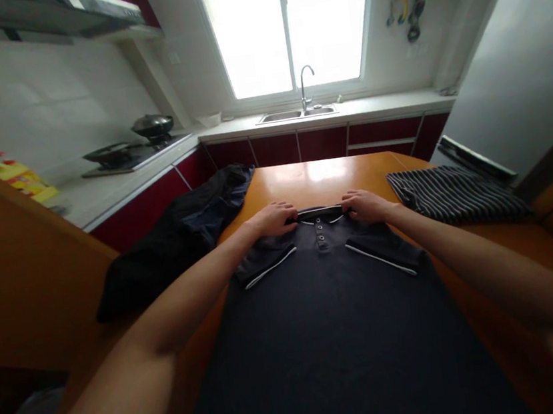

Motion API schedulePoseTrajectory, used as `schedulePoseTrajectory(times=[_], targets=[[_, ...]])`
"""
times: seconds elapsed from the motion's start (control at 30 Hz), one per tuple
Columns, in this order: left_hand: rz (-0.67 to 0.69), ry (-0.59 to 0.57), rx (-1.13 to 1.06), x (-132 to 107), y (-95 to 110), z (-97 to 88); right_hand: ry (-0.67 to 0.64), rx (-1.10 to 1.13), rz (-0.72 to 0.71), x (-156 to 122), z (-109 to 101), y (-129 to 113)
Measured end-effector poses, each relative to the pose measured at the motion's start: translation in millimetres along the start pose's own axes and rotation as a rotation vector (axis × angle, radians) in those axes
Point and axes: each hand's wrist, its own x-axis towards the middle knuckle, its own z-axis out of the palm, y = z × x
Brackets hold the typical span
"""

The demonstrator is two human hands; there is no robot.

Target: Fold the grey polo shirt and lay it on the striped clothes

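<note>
Dark polo shirt (340, 333) lies flat on bench (278, 181), sleeves laid over its front, body not yet folded. My left hand (277, 220) and right hand (364, 207) pinch its collar ends. Right of shirt: striped garment (456, 193), folded.

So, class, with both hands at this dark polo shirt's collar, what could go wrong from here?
The left hand and right hand hold the white-trimmed, short-sleeved dark polo shirt at its collar, so uneven pulling might skew it. The crumpled black cloth along the left edge of the orange wooden table could slip off if nudged.
</note>
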Motion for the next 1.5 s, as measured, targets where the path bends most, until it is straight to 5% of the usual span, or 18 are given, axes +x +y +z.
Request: schedulePoseTrajectory(times=[0.17, 0.3, 0.47, 0.6, 0.7, 0.77, 0.93, 1.07, 1.17, 1.33, 1.5], targets=[[-0.125, 0.13, -0.042, 16.8, 14.7, 8.5, 0.065, 0.118, 0.258, 9.0, -3.4, -7.3], [-0.065, 0.065, -0.18, 18.2, 12.5, 14.2, 0.183, 0.106, 0.285, 6.7, -10.9, -10.9], [-0.209, 0.31, -0.319, -39.3, 7.3, 0.8, 0.253, 0.155, 0.379, -37.8, -24.9, -41.5], [-0.39, 0.259, -0.334, -86.4, 36.3, -0.9, 0.133, 0.15, 0.438, -69.2, -19.2, -85.3], [-0.422, 0.223, -0.329, -100.0, 62.4, 7.6, 0.024, 0.097, 0.469, -74.4, -8.9, -105.9], [-0.468, 0.301, -0.344, -100.5, 65.4, 13.9, -0.006, 0.104, 0.487, -72.7, -6.3, -109.2], [-0.723, 0.54, -0.457, -88.8, 18.8, 21.4, 0.053, 0.216, 0.551, -65.8, -13.0, -84.6], [-0.827, 0.382, -0.512, -67.9, -16.3, 24.1, 0.23, 0.017, 0.778, -54.6, -8.5, -37.8], [-0.818, 0.293, -0.516, -51.4, -25.9, 27.0, 0.123, 0.124, 0.912, -42.3, 0.2, -3.2], [-0.841, 0.326, -0.485, -41.4, -41.6, 36.8, 0.111, 0.239, 0.912, -30.2, 9.5, 30.9], [-0.915, 0.4, -0.382, -46.7, -55.3, 46.8, 0.109, 0.213, 1.051, -30.5, 13.6, 40.8]])
